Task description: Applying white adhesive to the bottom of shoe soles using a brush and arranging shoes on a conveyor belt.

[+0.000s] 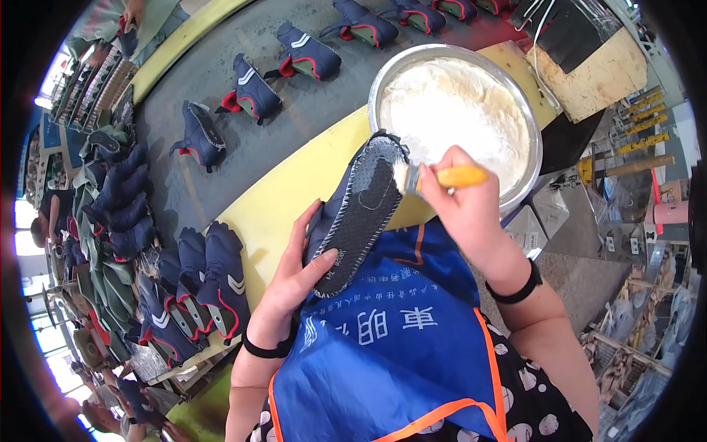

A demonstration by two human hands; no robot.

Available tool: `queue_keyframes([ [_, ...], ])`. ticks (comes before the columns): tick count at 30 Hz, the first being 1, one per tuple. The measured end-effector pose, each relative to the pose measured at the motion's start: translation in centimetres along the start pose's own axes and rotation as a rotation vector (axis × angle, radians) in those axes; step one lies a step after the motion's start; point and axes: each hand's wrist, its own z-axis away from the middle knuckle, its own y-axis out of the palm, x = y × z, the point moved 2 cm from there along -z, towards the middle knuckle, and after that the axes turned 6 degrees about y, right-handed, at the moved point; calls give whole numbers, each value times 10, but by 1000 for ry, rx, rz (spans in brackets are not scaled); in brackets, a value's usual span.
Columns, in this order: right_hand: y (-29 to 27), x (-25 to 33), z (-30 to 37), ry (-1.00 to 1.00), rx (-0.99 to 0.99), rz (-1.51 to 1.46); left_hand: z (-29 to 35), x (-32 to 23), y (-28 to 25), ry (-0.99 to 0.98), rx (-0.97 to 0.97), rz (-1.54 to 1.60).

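My left hand (pixel 300 267) grips a dark navy shoe upper (pixel 361 214) near one end, its black stitched sole side turned up. A wet, greyish film covers the far end of that sole. In my right hand (pixel 462 202) is a paintbrush (pixel 460 177) with a yellow handle, and its white-coated bristles touch the sole's edge near the far end. Just beyond the brush stands a wide metal basin (pixel 373 96) holding a thick white paste (pixel 449 110).
Several navy shoe uppers with red trim (pixel 254 88) stand in a row on the dark conveyor belt (pixel 166 110). More uppers (pixel 224 276) cluster at the left end of the yellow ledge (pixel 276 184). Piled racks fill the far left, with other people nearby. Wire shelving (pixel 626 346) is at right.
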Motion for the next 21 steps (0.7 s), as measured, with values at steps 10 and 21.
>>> queue_keyframes([
  [10,-5,-10,-15,109,37,50,2,-1,0,42,39,-121],
  [21,32,12,-86,-433,237,221,-2,-14,-44,20,136,17],
])
